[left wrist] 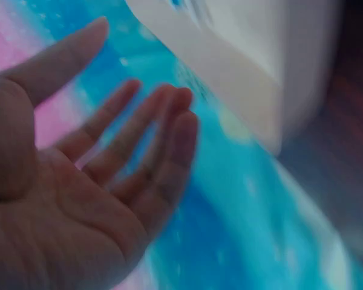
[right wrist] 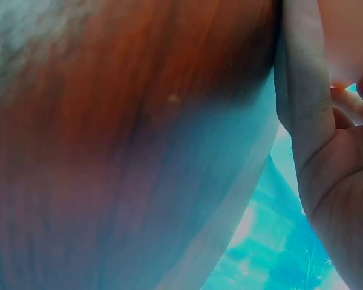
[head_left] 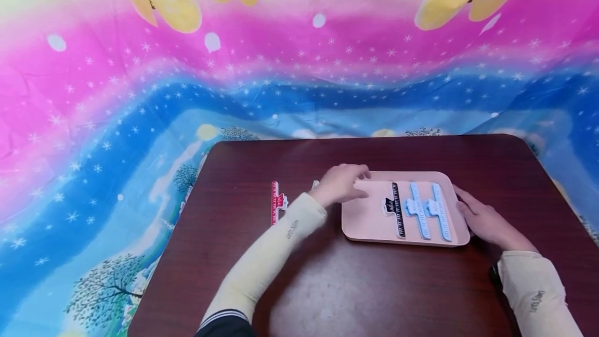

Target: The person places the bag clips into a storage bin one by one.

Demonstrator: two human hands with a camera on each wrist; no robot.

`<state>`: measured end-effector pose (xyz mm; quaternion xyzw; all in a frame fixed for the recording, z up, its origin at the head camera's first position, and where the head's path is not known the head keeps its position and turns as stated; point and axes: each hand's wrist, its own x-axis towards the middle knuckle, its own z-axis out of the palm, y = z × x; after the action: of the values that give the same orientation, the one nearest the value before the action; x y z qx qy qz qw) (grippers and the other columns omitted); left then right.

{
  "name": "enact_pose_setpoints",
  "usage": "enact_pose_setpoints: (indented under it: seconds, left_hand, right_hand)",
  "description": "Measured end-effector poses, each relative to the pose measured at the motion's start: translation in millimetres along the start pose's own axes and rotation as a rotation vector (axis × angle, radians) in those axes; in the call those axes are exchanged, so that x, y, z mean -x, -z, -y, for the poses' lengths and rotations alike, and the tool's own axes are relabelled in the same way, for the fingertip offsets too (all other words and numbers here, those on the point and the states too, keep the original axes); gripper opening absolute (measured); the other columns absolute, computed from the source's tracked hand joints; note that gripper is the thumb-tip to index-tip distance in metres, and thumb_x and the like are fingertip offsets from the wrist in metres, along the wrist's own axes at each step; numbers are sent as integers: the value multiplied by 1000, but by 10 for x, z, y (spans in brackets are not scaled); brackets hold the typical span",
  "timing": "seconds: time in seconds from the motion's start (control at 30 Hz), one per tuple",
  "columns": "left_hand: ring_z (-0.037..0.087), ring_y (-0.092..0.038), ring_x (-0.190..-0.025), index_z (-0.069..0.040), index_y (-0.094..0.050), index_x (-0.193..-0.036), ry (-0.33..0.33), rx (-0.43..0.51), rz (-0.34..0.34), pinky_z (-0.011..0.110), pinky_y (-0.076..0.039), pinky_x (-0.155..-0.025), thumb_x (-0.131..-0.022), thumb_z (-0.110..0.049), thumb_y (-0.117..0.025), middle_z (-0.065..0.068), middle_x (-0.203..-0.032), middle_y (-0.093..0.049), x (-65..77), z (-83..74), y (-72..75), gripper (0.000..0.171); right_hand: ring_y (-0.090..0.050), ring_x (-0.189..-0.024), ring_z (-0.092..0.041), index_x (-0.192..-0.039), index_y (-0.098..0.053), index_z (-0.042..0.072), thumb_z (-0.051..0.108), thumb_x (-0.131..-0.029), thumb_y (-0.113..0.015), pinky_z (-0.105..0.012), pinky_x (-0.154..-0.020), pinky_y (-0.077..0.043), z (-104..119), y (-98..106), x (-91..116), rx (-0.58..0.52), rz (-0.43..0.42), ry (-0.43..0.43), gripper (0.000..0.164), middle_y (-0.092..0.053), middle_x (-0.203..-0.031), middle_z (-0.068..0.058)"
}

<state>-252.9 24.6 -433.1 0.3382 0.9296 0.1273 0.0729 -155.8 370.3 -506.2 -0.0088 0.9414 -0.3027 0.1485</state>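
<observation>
My left hand is over the left end of a pink tray. Its fingers are loosely spread in the left wrist view, and the palm holds nothing. Against the tray's right side rests my right hand, fingers extended along the wall. Inside the tray lie a black piano-key page clip, a light blue page clip and another light blue page clip. A red page clip lies on the table left of the tray, partly covered by my left sleeve.
The dark brown wooden table has rounded corners at the back. A pale item peeks out behind my left wrist, mostly hidden. Behind the table hangs a pink and blue patterned cloth.
</observation>
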Motion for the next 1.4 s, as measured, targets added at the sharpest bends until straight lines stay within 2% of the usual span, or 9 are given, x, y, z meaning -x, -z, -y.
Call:
enact_pose_setpoints:
  seconds: [0.2, 0.33, 0.47, 0.6, 0.8, 0.97, 1.13, 1.23, 1.4]
  left_hand:
    - [14, -61, -103, -24, -61, -120, 6, -93, -43, 35, -50, -85, -80, -38, -77, -6, -114, -65, 278, 489, 139, 45]
    - [16, -59, -106, -25, -59, -124, 14, -93, 10, 38, -50, -86, -76, -34, -80, -3, -119, -63, 462, 723, 118, 53]
    - [18, -56, -104, -25, -60, -125, -14, -101, 71, 40, -50, -83, -73, -34, -83, -1, -118, -62, 587, 868, -7, 57]
    - [18, -54, -101, -26, -62, -121, -55, -93, 93, 38, -49, -80, -70, -38, -85, -3, -116, -62, 622, 929, -186, 57]
    - [17, -53, -99, -29, -62, -120, -69, -163, 82, 36, -49, -79, -68, -40, -85, -7, -107, -60, 654, 935, -360, 58]
    - [17, -52, -98, -28, -63, -120, -83, -197, 49, 37, -49, -79, -71, -40, -84, -7, -107, -61, 665, 944, -432, 55]
    - [15, -52, -97, -27, -66, -117, -104, -194, 15, 36, -47, -80, -75, -37, -81, -7, -108, -64, 669, 952, -475, 45]
    - [15, -53, -97, -27, -66, -116, -115, -211, -1, 35, -46, -80, -76, -37, -81, -6, -109, -63, 680, 943, -475, 43]
    - [15, -53, -98, -28, -67, -114, -116, -208, -15, 35, -46, -80, -78, -34, -79, -5, -108, -61, 708, 905, -434, 38]
  right_hand:
    - [-39, -116, -52, -153, 1, 12, 43, -104, -21, -65, -90, -35, 7, 0, -6, 4, 0, -7, 63, -29, -139, -41]
    - [-41, -114, -51, -153, 1, 11, 41, -105, -22, -64, -88, -37, 4, 3, -5, 2, -2, -4, 62, -30, -138, -41]
    - [-41, -114, -51, -153, 0, 12, 41, -105, -23, -64, -88, -37, -16, -4, 7, 2, -4, -6, 61, -30, -138, -41]
    - [-38, -117, -53, -153, 1, 13, 43, -104, -23, -66, -90, -34, -26, 2, 35, -14, -1, -14, 63, -28, -140, -41]
    - [-38, -118, -52, -154, 3, 15, 46, -104, -23, -66, -91, -35, -6, -10, 26, -33, 9, -23, 64, -27, -142, -39]
    - [-36, -119, -53, -154, 3, 14, 46, -104, -23, -68, -92, -33, -6, -24, 18, -29, 8, -21, 65, -25, -142, -40]
    - [-43, -112, -49, -153, 3, 14, 45, -104, -23, -62, -87, -39, -11, -32, 29, -14, 8, -20, 64, -30, -139, -39]
    - [-46, -108, -48, -153, 2, 13, 44, -104, -23, -60, -85, -41, -15, -34, 27, -12, 9, -12, 64, -32, -136, -40]
    - [-42, -113, -50, -154, 3, 14, 45, -104, -23, -65, -89, -37, -12, -27, 8, -9, 3, -11, 64, -29, -139, -39]
